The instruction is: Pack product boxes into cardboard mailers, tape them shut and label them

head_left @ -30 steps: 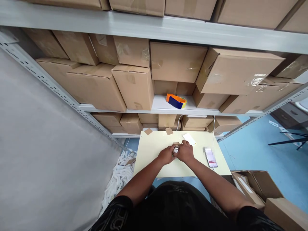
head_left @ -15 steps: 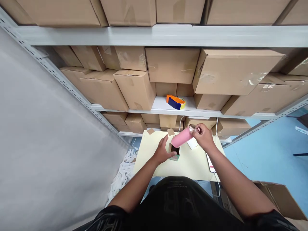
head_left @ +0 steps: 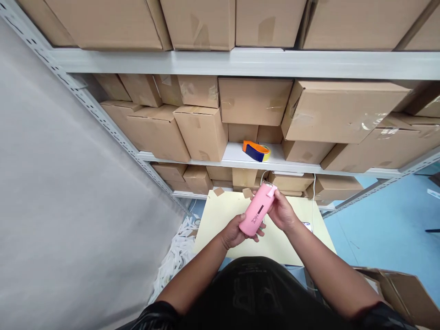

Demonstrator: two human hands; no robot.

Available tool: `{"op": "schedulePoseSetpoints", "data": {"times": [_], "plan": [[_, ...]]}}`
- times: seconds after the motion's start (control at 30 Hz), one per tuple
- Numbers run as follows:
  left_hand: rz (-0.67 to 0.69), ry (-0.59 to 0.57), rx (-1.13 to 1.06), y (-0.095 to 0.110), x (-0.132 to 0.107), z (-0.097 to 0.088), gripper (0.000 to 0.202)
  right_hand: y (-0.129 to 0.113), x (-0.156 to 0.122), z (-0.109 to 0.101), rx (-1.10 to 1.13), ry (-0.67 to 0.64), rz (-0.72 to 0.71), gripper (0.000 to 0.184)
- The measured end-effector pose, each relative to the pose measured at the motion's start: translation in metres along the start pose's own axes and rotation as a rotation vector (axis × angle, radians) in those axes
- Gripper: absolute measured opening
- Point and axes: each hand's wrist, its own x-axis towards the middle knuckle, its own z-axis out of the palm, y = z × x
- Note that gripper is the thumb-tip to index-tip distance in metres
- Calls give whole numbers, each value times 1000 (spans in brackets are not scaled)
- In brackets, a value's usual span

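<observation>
Presently, pink lettered bottle [head_left: 257, 210] up off table [head_left: 215, 220], not set down; left hand [head_left: 235, 232] cupping base, right hand [head_left: 283, 213] pinching top.

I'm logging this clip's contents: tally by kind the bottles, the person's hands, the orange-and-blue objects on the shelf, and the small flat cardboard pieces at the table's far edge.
Pink bottle: 1
Hands, left hand and right hand: 2
Orange-and-blue object: 1
Flat cardboard pieces: 2
Total: 6
</observation>
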Motion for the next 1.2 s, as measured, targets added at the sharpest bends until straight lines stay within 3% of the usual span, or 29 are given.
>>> {"op": "schedulePoseSetpoints", "data": {"times": [0.1, 0.17, 0.27, 0.4, 0.47, 0.6, 0.67, 0.83, 0.9, 1.03, 1.1, 1.2], "plan": [[177, 163, 109, -3, -3, 4, 78, 15, 7, 9, -59, 263, -116, 53], [240, 289, 207, -5, -4, 4, 80, 22, 8, 12, -89, 336, -151, 54], [171, 308, 158, -5, -8, -2, 68, 23, 0, 15, -45, 207, -87, 56], [-16, 122, -61, -5, -12, -12, 71, 19, -11, 15, -19, 13, 5, 60], [-11, 115, -75, -5, -12, -10, 72, 19, -10, 15, -69, 64, -31, 65], [177, 226, 54, -5, -10, 0, 68, 23, -4, 14, -161, 282, -157, 78], [160, 239, 87, -5, -8, 2, 68, 24, -5, 10, -173, 266, -152, 74], [-5, 162, -63, -10, -4, -1, 67, 25, -12, 2, -88, 49, 4, 48], [-35, 161, -70, -13, -2, 0, 70, 27, -12, 3, -85, 89, 8, 44], [155, 284, 101, -16, -1, 6, 65, 30, -6, 9, -184, 253, -125, 52], [201, 340, 163, -16, -1, 7, 64, 32, -4, 10, -234, 276, -143, 58], [139, 335, 119, -16, -3, 6, 58, 33, -7, 5, -247, 232, -100, 60]]}}
